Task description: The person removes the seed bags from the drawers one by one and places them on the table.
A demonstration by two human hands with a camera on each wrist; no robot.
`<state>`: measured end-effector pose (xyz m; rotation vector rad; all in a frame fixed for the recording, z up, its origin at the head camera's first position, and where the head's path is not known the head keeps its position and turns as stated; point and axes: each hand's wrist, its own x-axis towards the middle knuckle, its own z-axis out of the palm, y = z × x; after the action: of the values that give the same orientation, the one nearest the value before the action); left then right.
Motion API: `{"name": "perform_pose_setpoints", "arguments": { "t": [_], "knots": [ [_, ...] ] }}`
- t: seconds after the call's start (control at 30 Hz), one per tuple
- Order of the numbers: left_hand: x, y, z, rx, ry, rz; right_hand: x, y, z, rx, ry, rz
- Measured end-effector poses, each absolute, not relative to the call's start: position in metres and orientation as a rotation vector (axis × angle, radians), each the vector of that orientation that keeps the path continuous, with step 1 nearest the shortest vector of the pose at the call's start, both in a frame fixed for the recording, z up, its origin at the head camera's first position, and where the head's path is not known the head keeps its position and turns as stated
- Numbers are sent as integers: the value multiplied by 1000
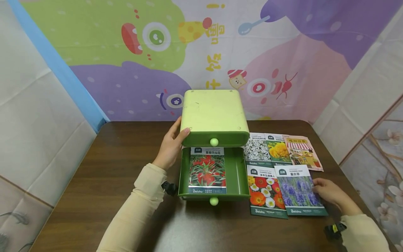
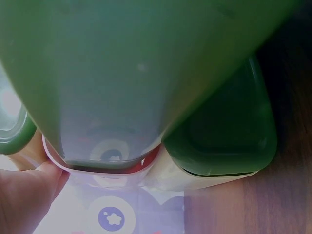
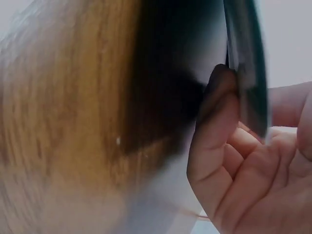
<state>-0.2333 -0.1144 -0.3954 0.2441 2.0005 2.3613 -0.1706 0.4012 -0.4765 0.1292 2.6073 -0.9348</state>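
My left hand (image 1: 169, 147) rests against the left side of a pale yellow-green box with two drawers (image 1: 214, 108), thumb at its front top corner. In the left wrist view, green drawer surfaces (image 2: 112, 58) fill much of the picture. The lower drawer (image 1: 237, 171) is pulled out, and a seed packet with red flowers (image 1: 207, 169) lies inside it on the left. At the right, my right hand (image 1: 332, 196) pinches the edge of a lavender seed packet (image 1: 299, 190). The right wrist view shows that packet (image 3: 249, 73) edge-on between thumb and fingers.
Beside the box lie a poppy seed packet (image 1: 262, 192), a white-flower packet (image 1: 258, 150), a yellow-flower packet (image 1: 279, 150) and a pink packet with a striped awning (image 1: 303, 152). A cartoon-printed cloth (image 1: 126, 87) hangs behind the brown table (image 1: 94, 196).
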Motion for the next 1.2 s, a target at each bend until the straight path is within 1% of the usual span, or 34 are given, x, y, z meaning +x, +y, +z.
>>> {"name": "perform_pose_setpoints", "arguments": {
  "t": [0.17,0.33,0.9,1.2],
  "knots": [
    [-233,-114,-395,243,2002,2360,-167,397,-475,226,2507,-1039],
    [-232,-114,-395,253,1999,2359,-166,397,-475,268,2511,-1019],
    [-232,-114,-395,256,1978,2376,-165,396,-475,298,2562,-964],
    [-232,-114,-395,257,1995,2365,-166,396,-476,266,2570,-1009]
  ]
}}
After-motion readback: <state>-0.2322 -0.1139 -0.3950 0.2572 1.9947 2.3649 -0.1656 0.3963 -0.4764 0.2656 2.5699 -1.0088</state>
